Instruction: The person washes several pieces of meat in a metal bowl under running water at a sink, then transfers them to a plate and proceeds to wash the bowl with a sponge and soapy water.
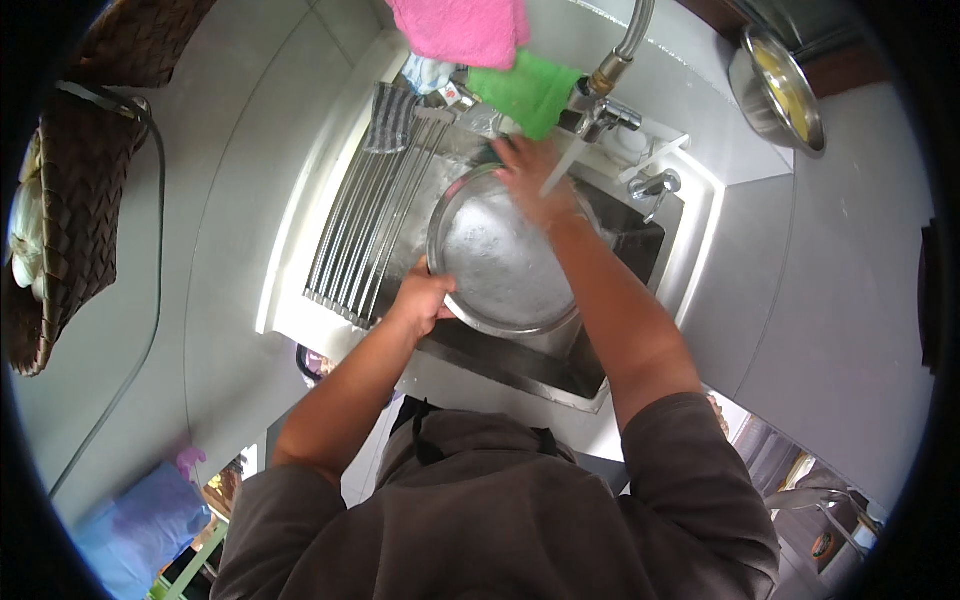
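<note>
A round stainless steel basin (510, 259) is over the sink, tilted a little, its metal inside wet. My left hand (425, 296) grips its rim at the lower left, thumb over the edge. Blurred by motion, my right hand (531, 176) is at the basin's far rim, beside the water stream from the faucet (611, 116); its fingers are apart, and whether they hold anything cannot be told. Something dark lies just behind those fingers, too unclear to name. Beneath the basin is the stainless steel sink (517, 375).
A roll-up drying rack (375, 225) spans the sink's left side, with a striped grey cloth (391, 116) on it. Green (529, 90) and pink cloths (465, 30) hang behind. A metal bowl (780, 90) stands at the back right, a woven basket (82, 202) at the far left.
</note>
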`<action>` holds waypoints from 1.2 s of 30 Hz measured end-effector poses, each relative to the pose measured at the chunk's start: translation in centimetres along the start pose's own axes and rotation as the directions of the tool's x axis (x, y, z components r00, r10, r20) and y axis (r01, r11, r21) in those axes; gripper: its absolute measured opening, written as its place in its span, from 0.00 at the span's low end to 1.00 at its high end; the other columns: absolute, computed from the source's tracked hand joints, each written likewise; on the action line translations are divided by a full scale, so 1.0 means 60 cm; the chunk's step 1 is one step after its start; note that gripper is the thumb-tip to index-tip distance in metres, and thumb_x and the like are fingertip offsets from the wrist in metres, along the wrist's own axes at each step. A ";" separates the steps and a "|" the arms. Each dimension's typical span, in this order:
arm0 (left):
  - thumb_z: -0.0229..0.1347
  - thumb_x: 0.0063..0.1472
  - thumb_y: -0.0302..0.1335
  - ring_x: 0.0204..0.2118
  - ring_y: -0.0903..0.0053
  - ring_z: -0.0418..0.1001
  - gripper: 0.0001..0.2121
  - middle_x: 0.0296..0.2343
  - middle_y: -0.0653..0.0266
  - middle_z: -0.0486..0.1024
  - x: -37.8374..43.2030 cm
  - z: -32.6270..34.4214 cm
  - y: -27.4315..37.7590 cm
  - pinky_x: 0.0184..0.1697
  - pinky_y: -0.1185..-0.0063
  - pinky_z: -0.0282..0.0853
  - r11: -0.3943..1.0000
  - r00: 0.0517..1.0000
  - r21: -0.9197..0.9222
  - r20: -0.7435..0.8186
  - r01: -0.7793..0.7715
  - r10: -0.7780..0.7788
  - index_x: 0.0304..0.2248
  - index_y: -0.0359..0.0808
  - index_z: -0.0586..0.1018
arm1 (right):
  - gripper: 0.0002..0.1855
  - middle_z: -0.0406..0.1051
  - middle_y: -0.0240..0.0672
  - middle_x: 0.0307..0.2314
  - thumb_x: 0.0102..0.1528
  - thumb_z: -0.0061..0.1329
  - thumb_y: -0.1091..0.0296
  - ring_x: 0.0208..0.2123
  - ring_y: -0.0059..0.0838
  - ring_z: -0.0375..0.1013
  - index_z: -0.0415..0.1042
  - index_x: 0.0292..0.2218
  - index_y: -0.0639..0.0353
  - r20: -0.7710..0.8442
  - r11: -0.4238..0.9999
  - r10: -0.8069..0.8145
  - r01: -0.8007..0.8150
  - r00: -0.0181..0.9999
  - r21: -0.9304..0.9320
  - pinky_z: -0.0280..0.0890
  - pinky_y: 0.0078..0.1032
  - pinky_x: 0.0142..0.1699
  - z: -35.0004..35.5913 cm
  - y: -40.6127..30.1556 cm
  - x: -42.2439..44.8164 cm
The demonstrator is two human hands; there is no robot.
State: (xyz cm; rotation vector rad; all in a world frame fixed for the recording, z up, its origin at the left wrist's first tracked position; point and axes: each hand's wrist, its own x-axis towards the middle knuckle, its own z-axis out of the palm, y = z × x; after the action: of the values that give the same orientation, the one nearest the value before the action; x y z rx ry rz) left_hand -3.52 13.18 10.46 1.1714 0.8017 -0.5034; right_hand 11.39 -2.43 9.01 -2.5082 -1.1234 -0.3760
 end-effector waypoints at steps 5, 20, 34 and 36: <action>0.47 0.44 0.16 0.30 0.70 0.72 0.22 0.32 0.58 0.70 0.002 0.004 -0.016 0.24 0.72 0.74 0.998 1.000 0.057 -0.013 -0.019 0.020 0.42 0.35 0.65 | 0.19 0.64 0.37 0.37 0.48 0.44 0.61 0.41 0.37 0.65 0.64 0.43 0.52 -0.076 0.912 -0.353 0.361 0.932 0.195 0.62 0.31 0.44 0.009 -0.025 -0.005; 0.55 0.51 0.35 0.35 0.66 0.71 0.29 0.38 0.55 0.67 0.001 -0.081 -0.019 0.37 0.69 0.70 0.983 0.979 -0.019 0.098 0.184 -0.181 0.50 0.37 0.56 | 0.28 0.65 0.51 0.39 0.38 0.50 0.56 0.41 0.45 0.66 0.68 0.41 0.59 0.709 0.555 0.506 -0.814 0.491 0.168 0.61 0.30 0.46 -0.021 0.104 -0.114; 0.49 0.45 0.22 0.28 0.73 0.70 0.23 0.32 0.60 0.70 0.054 -0.028 0.023 0.27 0.71 0.71 0.865 0.999 0.499 -0.033 0.051 -0.039 0.45 0.35 0.63 | 0.23 0.62 0.45 0.43 0.49 0.40 0.68 0.44 0.41 0.63 0.59 0.49 0.53 0.027 0.983 0.178 -0.179 0.984 0.037 0.58 0.36 0.48 0.026 -0.017 -0.038; 0.49 0.45 0.21 0.28 0.73 0.70 0.23 0.32 0.60 0.70 0.056 -0.024 0.011 0.26 0.71 0.71 0.878 0.998 0.476 -0.014 0.060 -0.061 0.45 0.35 0.63 | 0.24 0.60 0.45 0.45 0.49 0.40 0.70 0.46 0.42 0.61 0.59 0.49 0.52 -0.037 0.998 -0.010 0.012 0.999 0.057 0.56 0.37 0.50 0.026 -0.044 -0.030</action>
State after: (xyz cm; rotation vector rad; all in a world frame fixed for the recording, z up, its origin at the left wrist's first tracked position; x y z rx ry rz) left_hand -1.34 14.96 8.03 1.6031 0.7340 -0.7843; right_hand 8.37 -1.34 7.47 -2.4360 -1.1187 -0.3861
